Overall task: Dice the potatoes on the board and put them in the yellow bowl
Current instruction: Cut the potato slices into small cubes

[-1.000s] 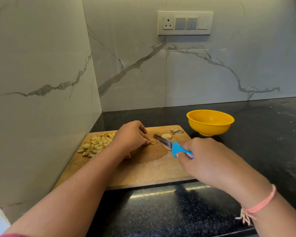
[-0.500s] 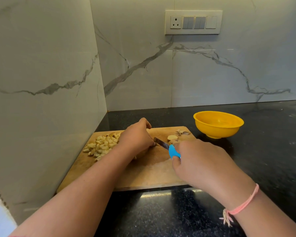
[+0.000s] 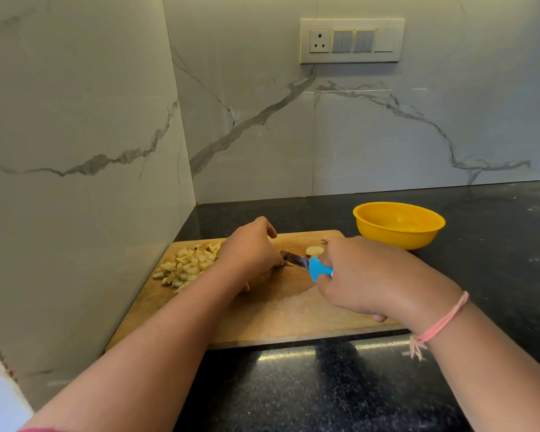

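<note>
Both bare forearms are reaching forward over the rectangular wooden cutting board point(image 3: 272, 319) lying on the black speckled stone counter point(image 3: 496, 244). The right hand point(image 3: 365, 282) is wrapping tight around the blue-handled knife point(image 3: 306, 265), whose blade is pointing left and slightly away toward the left hand point(image 3: 250, 247). That hand is curling knuckles-up, fingertips pressing down on a potato piece it mostly hides. Pale diced potato cubes point(image 3: 187, 266) are piling at the board's far left; the round yellow plastic bowl point(image 3: 398, 224) is sitting just beyond the board's right corner.
</note>
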`<control>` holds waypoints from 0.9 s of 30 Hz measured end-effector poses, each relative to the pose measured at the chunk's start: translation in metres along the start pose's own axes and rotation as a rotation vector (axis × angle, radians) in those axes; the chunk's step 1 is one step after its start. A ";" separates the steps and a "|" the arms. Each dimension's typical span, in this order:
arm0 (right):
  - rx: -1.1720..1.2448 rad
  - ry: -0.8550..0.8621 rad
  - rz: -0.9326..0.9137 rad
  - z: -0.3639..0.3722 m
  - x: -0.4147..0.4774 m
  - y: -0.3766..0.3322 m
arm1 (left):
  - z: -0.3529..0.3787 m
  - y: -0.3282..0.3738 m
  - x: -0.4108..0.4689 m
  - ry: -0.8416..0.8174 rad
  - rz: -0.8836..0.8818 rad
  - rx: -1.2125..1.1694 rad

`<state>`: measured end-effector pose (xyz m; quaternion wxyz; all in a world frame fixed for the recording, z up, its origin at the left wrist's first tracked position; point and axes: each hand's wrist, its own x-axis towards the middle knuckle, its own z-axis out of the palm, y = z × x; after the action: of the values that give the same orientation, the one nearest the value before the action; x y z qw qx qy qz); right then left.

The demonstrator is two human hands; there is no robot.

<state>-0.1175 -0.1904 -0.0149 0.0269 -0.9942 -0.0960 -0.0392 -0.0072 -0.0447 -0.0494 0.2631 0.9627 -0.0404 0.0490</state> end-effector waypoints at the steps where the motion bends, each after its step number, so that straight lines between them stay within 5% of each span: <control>1: 0.002 0.005 0.000 0.003 -0.002 0.003 | 0.001 0.000 0.000 0.003 0.001 0.005; 14: 0.014 -0.022 0.019 0.008 -0.039 0.015 | 0.002 -0.005 -0.001 -0.005 0.048 0.023; 21: 0.653 0.104 0.157 0.005 -0.010 0.029 | 0.001 -0.005 -0.002 -0.136 0.181 0.138; 27: 0.697 0.174 0.157 0.002 0.018 0.018 | 0.001 -0.004 0.001 -0.169 0.279 0.286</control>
<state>-0.0962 -0.2049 -0.0165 0.3751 -0.9226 -0.0245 -0.0864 -0.0062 -0.0416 -0.0518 0.1100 0.9760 -0.1877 0.0092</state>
